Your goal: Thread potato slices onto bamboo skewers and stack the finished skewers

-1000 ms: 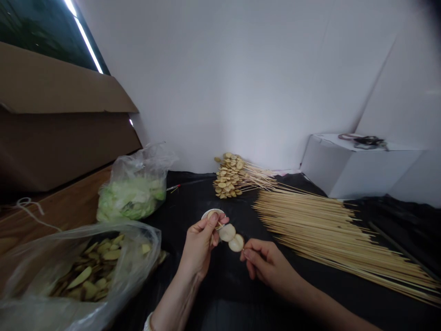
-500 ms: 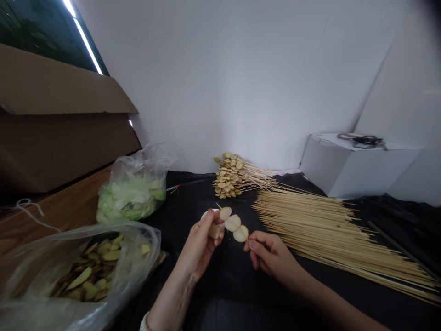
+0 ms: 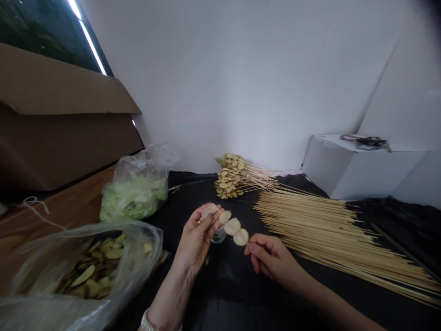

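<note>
A thin bamboo skewer runs between my hands, threaded with several pale potato slices, the nearest being. My right hand pinches the skewer's lower end. My left hand holds another pale slice in its fingertips, near the skewer's upper tip. Whether that tip pierces this slice is hidden by my fingers. A small white cup stands on the black cloth just beyond my left hand, partly hidden by it.
A plastic bag of potato slices lies to my left, with a bag of shredded lettuce behind it. Loose bamboo skewers spread to the right. Filled skewers lie at the back. A cardboard box stands far left.
My left hand has risen and moved up the skewer, its slice now at the fingertips. The small cup now shows beyond the hand's right side. My right hand has barely moved.
</note>
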